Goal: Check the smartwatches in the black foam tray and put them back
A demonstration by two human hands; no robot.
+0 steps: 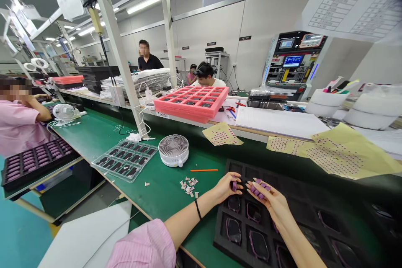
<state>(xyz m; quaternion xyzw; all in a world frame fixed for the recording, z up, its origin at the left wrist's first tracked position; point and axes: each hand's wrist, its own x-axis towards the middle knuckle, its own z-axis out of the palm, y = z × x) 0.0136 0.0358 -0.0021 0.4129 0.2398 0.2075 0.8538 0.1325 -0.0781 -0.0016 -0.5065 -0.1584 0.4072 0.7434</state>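
Above a black tray (217, 236) on a green workbench (150, 194), a worker's left hand (226, 188) pinches a small purple piece (234, 186) between its fingertips, while the right hand (272, 197), just beside it, closes its fingers around a cluster of purple pieces (259, 189). Dark-screened devices (233, 230) sit in the tray's compartments. To the left lie white scraps (189, 186) and an orange stick (204, 170), near a white fan (173, 150).

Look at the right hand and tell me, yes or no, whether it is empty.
No, the right hand holds several purple pieces in its fingers, over the black tray.
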